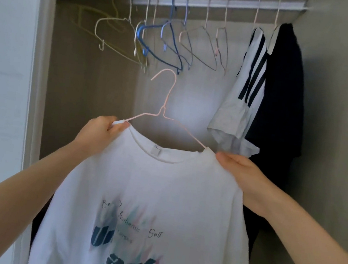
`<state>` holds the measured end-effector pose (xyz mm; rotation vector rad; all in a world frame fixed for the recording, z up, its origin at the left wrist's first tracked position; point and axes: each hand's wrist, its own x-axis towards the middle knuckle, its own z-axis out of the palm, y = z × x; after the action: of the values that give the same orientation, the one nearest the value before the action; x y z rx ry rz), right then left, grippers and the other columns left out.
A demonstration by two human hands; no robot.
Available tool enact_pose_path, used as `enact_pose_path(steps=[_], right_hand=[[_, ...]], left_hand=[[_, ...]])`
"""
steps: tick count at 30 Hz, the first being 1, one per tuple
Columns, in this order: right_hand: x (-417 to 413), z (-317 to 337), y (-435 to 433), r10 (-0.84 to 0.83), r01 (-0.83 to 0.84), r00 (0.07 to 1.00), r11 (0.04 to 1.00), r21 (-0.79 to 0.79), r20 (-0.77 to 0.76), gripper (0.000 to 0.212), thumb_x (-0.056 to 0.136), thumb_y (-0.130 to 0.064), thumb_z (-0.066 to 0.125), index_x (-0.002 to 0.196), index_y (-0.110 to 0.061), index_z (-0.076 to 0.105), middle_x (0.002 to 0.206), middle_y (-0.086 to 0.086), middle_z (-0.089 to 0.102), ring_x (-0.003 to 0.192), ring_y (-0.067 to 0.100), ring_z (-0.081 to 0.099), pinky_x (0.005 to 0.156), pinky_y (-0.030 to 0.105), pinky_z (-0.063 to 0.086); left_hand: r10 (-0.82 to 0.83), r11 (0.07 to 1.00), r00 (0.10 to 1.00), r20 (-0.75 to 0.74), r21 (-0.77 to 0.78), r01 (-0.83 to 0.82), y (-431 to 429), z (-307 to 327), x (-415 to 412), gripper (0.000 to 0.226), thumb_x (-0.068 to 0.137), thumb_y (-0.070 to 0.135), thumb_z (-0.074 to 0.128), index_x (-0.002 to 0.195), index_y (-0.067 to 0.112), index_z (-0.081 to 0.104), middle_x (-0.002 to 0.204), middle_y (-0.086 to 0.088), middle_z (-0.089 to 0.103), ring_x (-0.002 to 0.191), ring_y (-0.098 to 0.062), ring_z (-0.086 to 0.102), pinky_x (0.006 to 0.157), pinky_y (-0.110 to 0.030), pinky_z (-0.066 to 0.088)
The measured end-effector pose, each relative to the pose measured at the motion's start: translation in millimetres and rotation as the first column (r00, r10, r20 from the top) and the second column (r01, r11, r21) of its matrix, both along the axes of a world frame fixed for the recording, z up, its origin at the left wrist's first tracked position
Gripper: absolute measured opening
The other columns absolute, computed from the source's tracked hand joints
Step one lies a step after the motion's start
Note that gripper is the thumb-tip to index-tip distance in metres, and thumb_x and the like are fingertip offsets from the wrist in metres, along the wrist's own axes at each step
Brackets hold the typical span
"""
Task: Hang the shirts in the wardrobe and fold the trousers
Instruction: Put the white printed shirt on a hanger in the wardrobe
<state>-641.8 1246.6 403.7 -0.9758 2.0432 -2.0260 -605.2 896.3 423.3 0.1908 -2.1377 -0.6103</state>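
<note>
A white printed T-shirt hangs on a thin pink wire hanger, held up in front of the open wardrobe. My left hand pinches the shirt's left shoulder at the collar, over the hanger arm. My right hand grips the right shoulder where the hanger arm enters the neck. The hanger's hook points up, below the white rail and apart from it. No trousers are in view.
Several bare wire hangers, yellow, white, blue and pink, crowd the rail's left and middle. At the right hang a white shirt with dark stripes and a dark shirt. The wardrobe frame stands at the left.
</note>
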Motion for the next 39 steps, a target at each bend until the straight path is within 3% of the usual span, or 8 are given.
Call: enact_pose_path(steps=[4,7,10,15,21,29,36,39], right_hand=[[14.2,35.5,-9.8,0.012,0.009,0.994,0.981,-0.193,0.107,0.023,0.098,-0.023,0.054,0.100,-0.006,0.069,0.082,0.006,0.073,0.069,0.013,0.070,0.063,0.022,0.055],[23.9,60.7,-8.8,0.028,0.011,0.991,0.960,-0.281,0.134,0.023,0.096,-0.023,0.056,0.102,-0.005,0.069,0.086,0.007,0.075,0.075,0.017,0.072,0.067,0.028,0.057],[34.6,79.3,0.5,0.034,0.009,0.991,0.948,-0.319,0.127,0.027,0.093,-0.022,0.058,0.111,-0.006,0.069,0.099,0.010,0.074,0.084,0.019,0.071,0.070,0.030,0.055],[48.2,99.5,16.9,-0.051,0.087,0.991,0.943,-0.322,0.120,0.030,0.089,-0.023,0.061,0.113,-0.007,0.070,0.106,0.011,0.073,0.091,0.023,0.071,0.074,0.033,0.054],[67.2,120.5,17.2,-0.173,0.182,0.983,0.928,-0.325,0.057,0.019,0.096,-0.020,0.055,0.102,-0.007,0.069,0.082,0.007,0.071,0.067,0.018,0.068,0.059,0.027,0.052],[84.6,149.8,12.4,-0.316,0.290,0.949,0.873,-0.393,-0.001,0.037,0.096,-0.014,0.053,0.133,-0.011,0.056,0.089,0.007,0.066,0.070,0.019,0.064,0.052,0.023,0.054],[86.5,173.7,-11.7,-0.469,0.397,0.878,0.824,-0.404,-0.093,0.029,0.097,-0.015,0.052,0.123,-0.004,0.056,0.100,0.012,0.063,0.079,0.022,0.062,0.058,0.029,0.051],[76.9,189.1,-30.1,-0.556,0.460,0.815,0.792,-0.401,-0.163,0.008,0.093,-0.015,0.052,0.093,-0.009,0.058,0.094,0.013,0.063,0.077,0.024,0.061,0.072,0.032,0.055]], left_hand=[[0.061,0.998,0.998,-0.024,-0.009,-0.062,6.6,29.8,-9.7,0.050,0.096,0.049,0.051,0.072,0.006,0.047,0.067,-0.008,0.053,0.068,-0.032,0.052,0.061,-0.037,0.038],[0.027,0.998,0.997,-0.074,0.058,-0.023,9.7,41.4,-17.9,0.041,0.097,0.047,0.051,0.103,0.008,0.063,0.095,-0.009,0.065,0.093,-0.032,0.060,0.077,-0.037,0.044],[-0.050,0.990,0.994,-0.094,0.127,0.061,20.9,42.4,-25.3,0.043,0.100,0.045,0.045,0.130,0.016,0.058,0.120,-0.007,0.064,0.114,-0.032,0.056,0.092,-0.036,0.042],[-0.175,0.983,0.975,-0.135,0.039,0.182,46.9,44.1,-38.0,0.036,0.104,0.035,0.040,0.130,0.017,0.059,0.121,-0.006,0.065,0.114,-0.030,0.057,0.088,-0.030,0.039],[-0.334,0.942,0.942,-0.034,0.021,0.335,75.2,57.4,-68.0,0.055,0.104,0.035,0.040,0.154,0.016,0.029,0.158,-0.001,0.033,0.145,-0.020,0.032,0.119,-0.031,0.022],[-0.664,0.738,0.742,-0.091,0.082,0.670,136.3,78.6,-72.9,0.052,0.102,0.036,0.047,0.152,0.025,0.035,0.153,0.015,0.036,0.139,-0.002,0.036,0.117,-0.023,0.024],[-0.790,0.598,0.608,-0.077,0.123,0.792,167.9,105.4,-49.9,0.044,0.102,0.040,0.046,0.144,0.027,0.049,0.144,0.018,0.049,0.130,0.000,0.045,0.113,-0.027,0.034],[-0.832,0.535,0.548,-0.087,0.137,0.833,168.5,109.8,-46.4,0.045,0.100,0.050,0.044,0.143,0.035,0.049,0.141,0.020,0.052,0.129,0.000,0.048,0.113,-0.032,0.037]])
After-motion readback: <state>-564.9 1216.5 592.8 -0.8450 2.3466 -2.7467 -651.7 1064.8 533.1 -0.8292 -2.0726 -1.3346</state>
